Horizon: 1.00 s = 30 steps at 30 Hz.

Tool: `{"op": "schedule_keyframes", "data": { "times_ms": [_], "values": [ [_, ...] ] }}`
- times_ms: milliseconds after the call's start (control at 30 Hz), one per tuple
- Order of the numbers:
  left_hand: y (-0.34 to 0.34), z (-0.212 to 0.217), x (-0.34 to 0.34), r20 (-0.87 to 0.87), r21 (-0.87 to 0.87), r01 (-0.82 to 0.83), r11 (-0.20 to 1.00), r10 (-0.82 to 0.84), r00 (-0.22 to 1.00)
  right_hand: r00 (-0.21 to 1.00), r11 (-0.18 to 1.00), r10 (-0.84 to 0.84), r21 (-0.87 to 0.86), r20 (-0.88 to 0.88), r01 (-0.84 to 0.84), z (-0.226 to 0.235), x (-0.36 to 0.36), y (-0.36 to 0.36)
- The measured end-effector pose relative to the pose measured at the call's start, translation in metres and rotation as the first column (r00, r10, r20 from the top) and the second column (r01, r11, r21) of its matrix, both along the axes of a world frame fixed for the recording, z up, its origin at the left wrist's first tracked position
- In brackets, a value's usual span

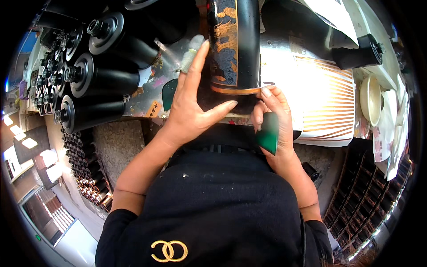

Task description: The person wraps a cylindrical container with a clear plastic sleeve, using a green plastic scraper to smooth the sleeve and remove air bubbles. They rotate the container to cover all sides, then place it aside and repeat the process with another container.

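Observation:
A black bottle (248, 49) with a gold-and-blue dragon label (225, 53) lies on the worktable, its base end toward me. A copper-coloured strip (235, 91) runs along that base edge. My left hand (189, 107) is open at the bottle's left side, thumb and fingers spread, index fingertip close to the label. My right hand (280, 104) pinches the strip's right end between thumb and finger. Tucked in the same hand is a green plastic scraper (268, 133). A second dark green scraper (169, 94) lies left of my left hand, below a grey cloth (191, 55).
Several black bottles (104, 75) with threaded necks lie stacked at the left. A white sheet of copper strips (327, 104) lies at the right. Beyond it are a cream bowl (370, 100) and another black bottle (358, 51). Racks (369, 191) stand below the table at the right.

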<state>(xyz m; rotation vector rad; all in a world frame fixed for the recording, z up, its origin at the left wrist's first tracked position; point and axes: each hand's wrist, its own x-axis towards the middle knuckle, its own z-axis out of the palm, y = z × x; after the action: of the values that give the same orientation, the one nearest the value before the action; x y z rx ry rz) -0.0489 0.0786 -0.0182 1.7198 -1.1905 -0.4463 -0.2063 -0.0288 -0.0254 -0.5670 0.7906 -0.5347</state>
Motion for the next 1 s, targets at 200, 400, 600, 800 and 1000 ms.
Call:
{"op": "schedule_keyframes", "data": {
  "times_ms": [200, 400, 600, 800, 1000],
  "values": [
    [-0.016, -0.003, -0.008, -0.510, -0.093, -0.080, 0.992, 0.022, 0.860, 1.000, 0.998, -0.006, -0.067, -0.015, 0.005, 0.000, -0.001, 0.000],
    [-0.017, -0.005, -0.010, -0.457, -0.069, -0.051, 0.996, 0.014, 0.889, 0.999, 0.996, 0.029, -0.084, -0.045, -0.033, 0.003, 0.001, -0.001],
    [-0.020, 0.005, -0.009, 0.426, -0.066, -0.014, 0.998, 0.041, 0.904, 0.998, 0.996, 0.056, -0.070, -0.034, -0.058, 0.000, -0.002, -0.002],
    [-0.024, -0.004, -0.009, 0.506, -0.045, -0.034, 0.998, 0.052, 0.861, 0.999, 0.998, 0.045, -0.048, -0.029, -0.046, 0.004, -0.003, -0.003],
    [-0.003, -0.032, -0.006, -0.249, -0.139, 0.018, 0.990, -0.052, 0.967, 0.999, 0.997, 0.028, -0.074, -0.031, -0.030, 0.005, 0.000, -0.001]
  ]
}}
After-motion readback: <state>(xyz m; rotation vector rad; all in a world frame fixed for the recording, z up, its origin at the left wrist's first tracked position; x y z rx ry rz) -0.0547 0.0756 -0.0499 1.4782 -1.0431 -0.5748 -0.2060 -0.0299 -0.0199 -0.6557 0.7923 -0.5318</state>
